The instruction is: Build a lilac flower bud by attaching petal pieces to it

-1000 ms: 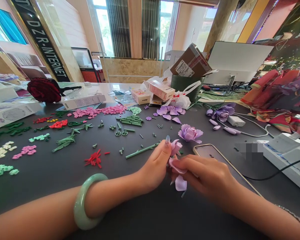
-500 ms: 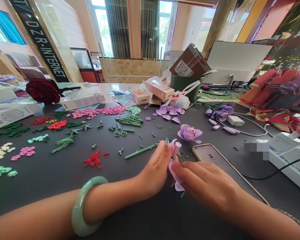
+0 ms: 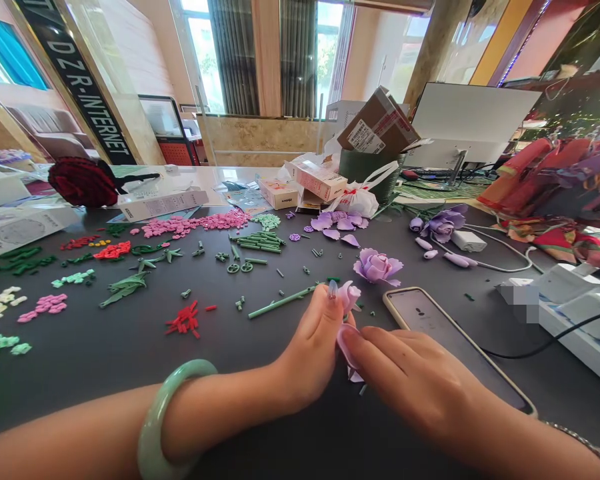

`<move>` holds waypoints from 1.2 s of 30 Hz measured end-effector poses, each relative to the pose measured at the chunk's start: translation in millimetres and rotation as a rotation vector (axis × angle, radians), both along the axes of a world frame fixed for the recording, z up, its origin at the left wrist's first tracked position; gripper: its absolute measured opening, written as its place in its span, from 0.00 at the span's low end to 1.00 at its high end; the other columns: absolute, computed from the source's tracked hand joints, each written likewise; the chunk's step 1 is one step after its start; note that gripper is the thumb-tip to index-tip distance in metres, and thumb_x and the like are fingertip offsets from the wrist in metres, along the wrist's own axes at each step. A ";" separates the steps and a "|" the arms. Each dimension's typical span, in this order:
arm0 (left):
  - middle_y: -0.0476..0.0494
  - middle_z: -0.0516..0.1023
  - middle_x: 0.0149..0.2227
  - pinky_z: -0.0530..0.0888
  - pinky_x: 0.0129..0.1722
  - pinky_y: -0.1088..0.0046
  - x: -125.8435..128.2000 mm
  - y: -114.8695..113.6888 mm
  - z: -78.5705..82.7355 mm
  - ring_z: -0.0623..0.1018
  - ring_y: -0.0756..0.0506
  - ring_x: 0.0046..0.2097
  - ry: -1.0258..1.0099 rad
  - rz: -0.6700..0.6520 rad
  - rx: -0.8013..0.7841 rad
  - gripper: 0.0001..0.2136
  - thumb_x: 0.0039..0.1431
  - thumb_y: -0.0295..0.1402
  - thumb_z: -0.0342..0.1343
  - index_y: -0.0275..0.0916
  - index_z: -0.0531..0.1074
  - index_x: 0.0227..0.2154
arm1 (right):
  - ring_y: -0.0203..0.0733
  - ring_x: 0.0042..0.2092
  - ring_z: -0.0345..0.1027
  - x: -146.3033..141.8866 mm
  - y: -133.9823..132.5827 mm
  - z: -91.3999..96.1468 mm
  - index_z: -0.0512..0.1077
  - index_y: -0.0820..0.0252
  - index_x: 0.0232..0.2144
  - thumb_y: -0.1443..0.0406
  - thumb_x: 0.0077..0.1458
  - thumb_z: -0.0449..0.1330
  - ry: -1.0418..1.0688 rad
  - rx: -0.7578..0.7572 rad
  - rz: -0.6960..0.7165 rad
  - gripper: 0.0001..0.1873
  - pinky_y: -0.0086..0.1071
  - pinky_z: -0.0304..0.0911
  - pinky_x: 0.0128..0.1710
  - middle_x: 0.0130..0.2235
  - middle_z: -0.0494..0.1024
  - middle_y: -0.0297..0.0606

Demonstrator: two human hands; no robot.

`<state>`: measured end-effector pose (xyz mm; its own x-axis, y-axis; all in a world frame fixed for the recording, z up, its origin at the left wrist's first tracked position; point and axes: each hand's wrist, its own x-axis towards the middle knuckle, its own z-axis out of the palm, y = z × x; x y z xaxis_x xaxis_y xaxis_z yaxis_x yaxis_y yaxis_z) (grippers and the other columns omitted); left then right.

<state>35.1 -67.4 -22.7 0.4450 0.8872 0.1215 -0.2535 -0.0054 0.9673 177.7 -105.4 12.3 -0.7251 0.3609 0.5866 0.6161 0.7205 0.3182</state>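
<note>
My left hand, with a pale green bangle on its wrist, pinches a small purple flower bud low over the dark table. My right hand is closed on a purple petal and presses it against the bud's underside. A finished purple flower lies just beyond, and a green stem rod lies left of the bud.
A phone lies under my right wrist. Small toy-brick pieces in red, pink and green are spread over the table's left half. Boxes, a bag and a white monitor stand at the back; a power strip sits right.
My right hand has slid left and closer to the bud, pressing the petal in against it. The loose petal below it is now mostly covered. My left hand barely moved.
</note>
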 end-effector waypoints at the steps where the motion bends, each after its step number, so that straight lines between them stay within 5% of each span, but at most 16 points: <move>1: 0.54 0.61 0.27 0.62 0.30 0.73 0.1 -0.2 0.1 0.59 0.52 0.27 0.001 0.005 0.000 0.25 0.59 0.60 0.41 0.40 0.58 0.29 | 0.38 0.21 0.69 -0.3 0.0 0.4 0.72 0.72 0.34 0.79 0.61 0.40 -0.003 0.004 -0.002 0.20 0.30 0.66 0.18 0.24 0.77 0.42; 13: 0.54 0.60 0.28 0.62 0.28 0.74 -1.9 0.5 0.6 0.59 0.53 0.26 0.003 -0.044 0.023 0.25 0.58 0.60 0.42 0.40 0.57 0.30 | 0.36 0.20 0.66 3.7 1.2 -7.2 0.71 0.68 0.35 0.77 0.61 0.42 0.026 -0.069 -0.022 0.18 0.29 0.59 0.18 0.23 0.74 0.37; 25: 0.56 0.61 0.24 0.61 0.26 0.75 -0.2 2.1 -2.0 0.62 0.53 0.26 -0.012 -0.136 0.051 0.24 0.58 0.61 0.40 0.42 0.53 0.32 | 0.29 0.15 0.62 1.2 4.8 -7.1 0.66 0.57 0.26 0.60 0.68 0.48 0.395 -0.158 -0.184 0.18 0.25 0.55 0.19 0.17 0.72 0.25; 36: 0.55 0.61 0.25 0.63 0.28 0.73 -4.0 2.0 0.9 0.63 0.52 0.26 0.081 -0.161 0.190 0.24 0.59 0.60 0.38 0.41 0.53 0.33 | 0.32 0.20 0.73 2.9 9.3 -3.0 0.60 0.54 0.38 0.55 0.67 0.47 0.506 -0.262 -0.212 0.10 0.20 0.61 0.19 0.23 0.79 0.27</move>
<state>31.1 -65.3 -21.7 0.5934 0.7690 0.2377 -0.1873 -0.1553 0.9700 180.6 -96.0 9.3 -0.2764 0.6455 0.7120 0.7832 0.5807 -0.2224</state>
